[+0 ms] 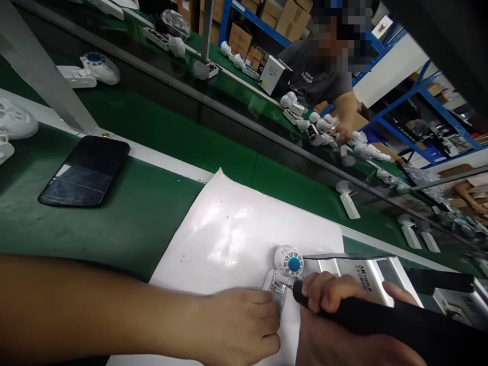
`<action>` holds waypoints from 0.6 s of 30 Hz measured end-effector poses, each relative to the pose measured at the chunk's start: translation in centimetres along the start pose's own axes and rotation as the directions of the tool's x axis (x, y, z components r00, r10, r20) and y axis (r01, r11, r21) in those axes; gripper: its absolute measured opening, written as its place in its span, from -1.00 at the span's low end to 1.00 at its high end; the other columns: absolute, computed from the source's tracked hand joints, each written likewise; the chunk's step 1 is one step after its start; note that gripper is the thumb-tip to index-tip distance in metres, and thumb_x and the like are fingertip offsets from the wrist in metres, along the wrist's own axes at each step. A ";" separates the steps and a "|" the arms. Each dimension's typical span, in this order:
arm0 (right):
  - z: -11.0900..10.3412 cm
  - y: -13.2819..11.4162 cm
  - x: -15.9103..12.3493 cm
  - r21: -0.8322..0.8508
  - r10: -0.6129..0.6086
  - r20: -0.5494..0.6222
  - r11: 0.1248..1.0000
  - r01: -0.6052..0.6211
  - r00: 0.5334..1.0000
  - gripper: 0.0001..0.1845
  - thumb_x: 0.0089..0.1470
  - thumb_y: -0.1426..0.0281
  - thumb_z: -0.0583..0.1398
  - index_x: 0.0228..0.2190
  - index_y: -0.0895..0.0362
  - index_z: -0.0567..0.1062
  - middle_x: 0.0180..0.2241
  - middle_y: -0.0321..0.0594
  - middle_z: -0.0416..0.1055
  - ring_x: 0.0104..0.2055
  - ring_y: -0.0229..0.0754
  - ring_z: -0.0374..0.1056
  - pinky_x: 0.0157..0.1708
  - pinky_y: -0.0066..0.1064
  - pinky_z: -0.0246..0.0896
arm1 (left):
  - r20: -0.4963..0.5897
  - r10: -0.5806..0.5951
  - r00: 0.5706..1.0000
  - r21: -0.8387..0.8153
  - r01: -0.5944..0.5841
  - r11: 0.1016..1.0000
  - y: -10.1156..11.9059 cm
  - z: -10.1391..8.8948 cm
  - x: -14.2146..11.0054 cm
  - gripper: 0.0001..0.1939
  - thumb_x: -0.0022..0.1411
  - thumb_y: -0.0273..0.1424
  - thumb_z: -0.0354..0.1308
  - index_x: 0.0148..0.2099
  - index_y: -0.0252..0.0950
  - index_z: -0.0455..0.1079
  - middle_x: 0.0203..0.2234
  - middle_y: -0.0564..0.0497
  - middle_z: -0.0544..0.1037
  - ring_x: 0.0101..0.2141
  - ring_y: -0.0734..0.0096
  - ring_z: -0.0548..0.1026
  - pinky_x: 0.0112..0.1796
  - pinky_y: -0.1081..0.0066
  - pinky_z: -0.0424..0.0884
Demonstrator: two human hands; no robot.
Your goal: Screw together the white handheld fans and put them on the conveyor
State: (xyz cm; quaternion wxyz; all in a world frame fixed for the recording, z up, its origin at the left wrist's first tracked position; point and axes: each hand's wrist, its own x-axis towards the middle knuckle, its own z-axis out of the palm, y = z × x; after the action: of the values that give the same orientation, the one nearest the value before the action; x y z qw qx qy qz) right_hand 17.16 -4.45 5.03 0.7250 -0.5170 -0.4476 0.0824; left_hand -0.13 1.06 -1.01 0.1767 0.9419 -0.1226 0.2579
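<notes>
My left hand (238, 325) is closed around a white plastic bracket (275, 287) at the lower middle of the frame, pinning it to a glossy white paper sheet (229, 229) laid on the green worktop (122, 229). A round white vented housing with a blue centre (288, 263) sits against the bracket's upper end. My right hand (328, 297) is wrapped around a black cylindrical electric screwdriver (381, 320), which runs in from the lower right, its nose just beside the bracket. Whether the tip touches the part, I cannot tell.

To do this well, I judge that I should keep the bracket flat and firmly braced, with my left fingers clear of the tip. The screwdriver should stay square to the part, with steady, light pressure so it does not skid and mark the white plastic.

A silver box with black lettering (362, 277) lies just right of the housing. A black smartphone (84, 170) rests at the left of the frame. At the upper right, a co-worker's hand (343, 129) reaches among white plastic parts (320, 124) on a neighbouring green worktop.
</notes>
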 end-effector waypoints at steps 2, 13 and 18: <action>1.1 0.1 0.2 0.049 -0.059 -0.018 0.997 0.060 0.998 -0.19 0.25 -0.34 -0.27 0.13 -0.12 0.33 -0.59 -0.47 0.22 -0.69 -0.25 0.08 -0.60 -0.27 0.22 | -0.002 -0.010 1.000 -0.012 0.010 1.000 0.1 0.1 0.0 -0.87 0.40 -0.40 0.14 -0.21 -0.33 0.46 -0.32 -0.10 0.45 -0.26 0.21 0.39 0.01 0.19 0.37; 4.5 0.1 0.8 0.103 0.041 0.044 0.994 -0.045 0.998 -0.46 0.29 -0.21 0.08 0.02 -0.09 0.31 -0.62 -0.55 0.28 -0.70 -0.28 0.09 -0.68 -0.38 0.21 | 0.000 -0.060 0.998 0.033 0.060 0.998 0.3 -0.3 0.2 -0.97 0.37 -0.45 0.25 -0.19 -0.28 0.52 -0.33 -0.03 0.55 -0.23 0.23 0.47 0.05 0.21 0.41; 5.4 0.4 0.6 0.132 0.087 0.037 0.987 -0.091 0.996 -0.49 0.23 -0.14 0.21 -0.04 -0.07 0.29 -0.62 -0.58 0.27 -0.70 -0.32 0.06 -0.67 -0.42 0.16 | -0.003 -0.093 0.996 0.033 0.093 0.995 0.5 -0.7 0.7 -0.94 0.39 -0.48 0.24 -0.20 -0.27 0.52 -0.35 0.02 0.60 -0.29 0.26 0.46 -0.01 0.22 0.42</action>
State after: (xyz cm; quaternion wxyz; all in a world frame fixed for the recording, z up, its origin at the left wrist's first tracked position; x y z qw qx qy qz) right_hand 13.63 -0.29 5.38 0.7465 -0.4855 -0.4287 0.1525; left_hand -0.04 0.77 0.08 0.1732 0.9492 -0.0742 0.2519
